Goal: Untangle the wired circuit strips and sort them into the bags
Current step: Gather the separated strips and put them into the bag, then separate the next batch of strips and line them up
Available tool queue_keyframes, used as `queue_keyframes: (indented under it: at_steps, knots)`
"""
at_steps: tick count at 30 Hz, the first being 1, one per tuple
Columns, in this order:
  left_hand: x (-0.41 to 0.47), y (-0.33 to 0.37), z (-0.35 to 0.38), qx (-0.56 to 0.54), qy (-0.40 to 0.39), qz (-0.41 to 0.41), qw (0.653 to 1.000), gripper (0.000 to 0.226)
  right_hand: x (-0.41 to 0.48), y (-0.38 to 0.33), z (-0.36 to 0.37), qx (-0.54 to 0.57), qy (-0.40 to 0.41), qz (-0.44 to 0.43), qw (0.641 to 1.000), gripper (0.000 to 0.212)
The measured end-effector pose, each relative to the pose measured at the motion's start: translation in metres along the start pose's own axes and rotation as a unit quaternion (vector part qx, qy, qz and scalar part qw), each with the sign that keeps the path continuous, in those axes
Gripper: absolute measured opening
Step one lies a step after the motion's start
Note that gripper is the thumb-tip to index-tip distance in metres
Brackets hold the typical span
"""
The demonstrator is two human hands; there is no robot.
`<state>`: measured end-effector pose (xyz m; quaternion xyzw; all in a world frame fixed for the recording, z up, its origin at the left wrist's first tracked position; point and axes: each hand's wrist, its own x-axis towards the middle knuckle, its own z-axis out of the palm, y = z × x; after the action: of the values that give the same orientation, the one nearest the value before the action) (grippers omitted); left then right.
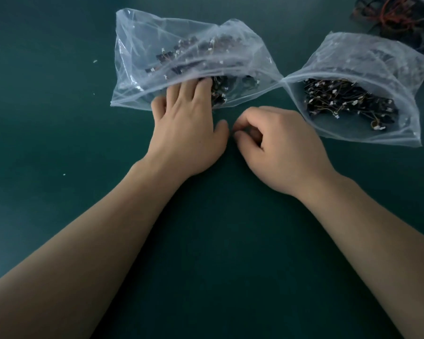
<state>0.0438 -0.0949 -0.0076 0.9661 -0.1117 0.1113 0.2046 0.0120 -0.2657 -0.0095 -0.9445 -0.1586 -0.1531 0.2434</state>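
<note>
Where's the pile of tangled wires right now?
Head view: the tangled wires sit at the far right corner of the table, just behind the right bag.

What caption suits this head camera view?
Left hand reaches into one clear plastic bag of wired circuit strips; right hand, curled, sits beside a second bag on the green table.

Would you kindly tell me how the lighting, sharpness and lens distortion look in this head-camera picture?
Head view: dim, flat, bluish light on the dark green tabletop, with only soft shadows; a pale sheen on the left clear plastic bag veils the strips inside; the red and black wire tangle in the top right corner is blurred; wide-angle stretch swells both forearms toward the bottom edge.
</note>
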Motion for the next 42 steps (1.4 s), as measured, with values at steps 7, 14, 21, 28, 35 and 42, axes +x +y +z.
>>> queue_keyframes:
  at_steps: [7, 14, 21, 28, 35, 42]
  knots:
    - [0.028, -0.005, 0.008, 0.061, -0.043, -0.017, 0.997, 0.063, -0.002, 0.007, -0.002, 0.01, -0.016, 0.02, 1.0, 0.007]
    - [0.02, -0.003, 0.006, 0.042, 0.0, -0.008, 0.999, 0.066, -0.003, 0.006, -0.003, 0.026, -0.026, 0.028, 0.999, 0.008]
    - [0.005, -0.005, 0.003, 0.018, -0.041, 0.049, 0.998, 0.049, -0.003, 0.006, -0.002, 0.04, -0.01, 0.043, 0.998, 0.007]
    - [-0.051, -0.004, -0.012, -0.001, -0.053, 0.054, 0.997, 0.063, -0.002, 0.013, -0.001, 0.06, 0.04, 0.057, 0.996, 0.023]
    - [-0.062, 0.005, -0.015, 0.019, -0.07, -0.007, 0.997, 0.07, -0.002, 0.003, -0.003, 0.01, -0.044, 0.0, 0.999, 0.052]
    - [-0.061, -0.004, -0.014, -0.056, -0.004, 0.023, 0.998, 0.023, -0.004, 0.003, -0.005, 0.024, -0.033, -0.018, 0.999, 0.026]
